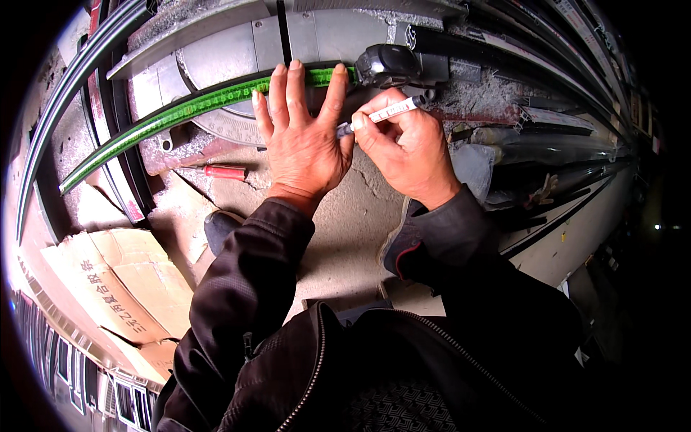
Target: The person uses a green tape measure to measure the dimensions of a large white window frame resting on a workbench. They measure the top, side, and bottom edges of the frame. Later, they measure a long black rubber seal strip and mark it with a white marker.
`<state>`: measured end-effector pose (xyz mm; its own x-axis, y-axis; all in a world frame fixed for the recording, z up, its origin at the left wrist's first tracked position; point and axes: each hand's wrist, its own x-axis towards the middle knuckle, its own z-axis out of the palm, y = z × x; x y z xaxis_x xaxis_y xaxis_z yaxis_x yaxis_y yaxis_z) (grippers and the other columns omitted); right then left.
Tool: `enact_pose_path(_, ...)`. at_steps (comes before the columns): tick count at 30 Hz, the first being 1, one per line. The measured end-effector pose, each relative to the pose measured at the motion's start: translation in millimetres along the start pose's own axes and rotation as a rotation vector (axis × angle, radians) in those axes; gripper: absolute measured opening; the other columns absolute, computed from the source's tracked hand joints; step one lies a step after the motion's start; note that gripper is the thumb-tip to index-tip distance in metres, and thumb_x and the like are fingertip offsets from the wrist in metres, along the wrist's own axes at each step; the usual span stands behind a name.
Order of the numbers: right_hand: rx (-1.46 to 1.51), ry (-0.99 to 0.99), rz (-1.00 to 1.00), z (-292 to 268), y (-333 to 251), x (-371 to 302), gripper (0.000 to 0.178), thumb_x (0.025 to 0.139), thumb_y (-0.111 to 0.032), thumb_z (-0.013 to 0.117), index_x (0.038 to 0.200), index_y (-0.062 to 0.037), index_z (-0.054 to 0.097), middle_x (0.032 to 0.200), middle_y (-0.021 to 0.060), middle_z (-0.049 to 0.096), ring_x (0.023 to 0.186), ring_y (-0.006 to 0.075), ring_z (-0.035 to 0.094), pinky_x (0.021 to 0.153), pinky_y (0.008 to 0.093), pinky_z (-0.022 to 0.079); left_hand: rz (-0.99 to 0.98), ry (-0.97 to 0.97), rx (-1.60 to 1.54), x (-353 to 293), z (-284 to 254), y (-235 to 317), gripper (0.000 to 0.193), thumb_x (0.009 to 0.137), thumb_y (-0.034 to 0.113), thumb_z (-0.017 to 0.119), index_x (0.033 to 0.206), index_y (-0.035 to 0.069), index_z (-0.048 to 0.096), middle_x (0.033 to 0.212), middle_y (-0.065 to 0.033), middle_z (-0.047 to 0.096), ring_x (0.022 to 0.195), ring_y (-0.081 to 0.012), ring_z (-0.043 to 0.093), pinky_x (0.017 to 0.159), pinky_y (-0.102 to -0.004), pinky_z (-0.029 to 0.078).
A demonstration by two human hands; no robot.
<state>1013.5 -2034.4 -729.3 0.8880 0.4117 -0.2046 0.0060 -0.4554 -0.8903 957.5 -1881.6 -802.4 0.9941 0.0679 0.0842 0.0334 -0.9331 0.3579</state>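
Observation:
A green tape measure blade [188,109] stretches in a curve from the far left to its black case [389,65] at the upper middle. My left hand [306,147] lies on it with the fingers spread, fingertips over the blade and a dark bar behind it. My right hand [412,144] pinches a white marker pen [391,110] just below the case. The pen's grey end points at the base of my left thumb, and its dark end sticks out to the right. Partly under my left hand is a round metal plate with a graduated scale [229,127].
A red-handled screwdriver [224,172] lies on the floor left of my left hand. Flattened cardboard [122,288] sits at the lower left. Long dark profiles [504,54] run along the upper right, with metal shavings [479,95] around them. Clear-wrapped lengths [551,150] lie to the right.

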Motion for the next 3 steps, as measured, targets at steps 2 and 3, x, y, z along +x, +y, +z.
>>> enact_pose_path(2,-0.042,0.056,0.013,5,9,-2,0.011,0.094,-0.012,0.072,0.097,-0.004,0.065,0.08,0.007,0.074,0.073,0.0197,0.074,0.067,0.0327,0.057,0.001,0.002,0.003,0,2,-1,0.072,0.095,0.063,0.046,0.16,0.032,0.04,0.163,-0.0228,0.026,0.153,-0.0445,0.02,0.122,-0.0652,0.007)
enact_pose_path(3,-0.029,0.089,-0.058,8,16,-2,0.012,0.097,-0.013,0.073,0.099,-0.0035,0.065,0.075,-0.002,0.062,0.065,0.0026,0.054,0.058,0.0227,0.045,0.002,0.002,0.007,1,2,-1,0.073,0.095,0.064,0.045,0.16,0.031,0.04,0.163,-0.0226,0.026,0.153,-0.0444,0.02,0.122,-0.0653,0.007)
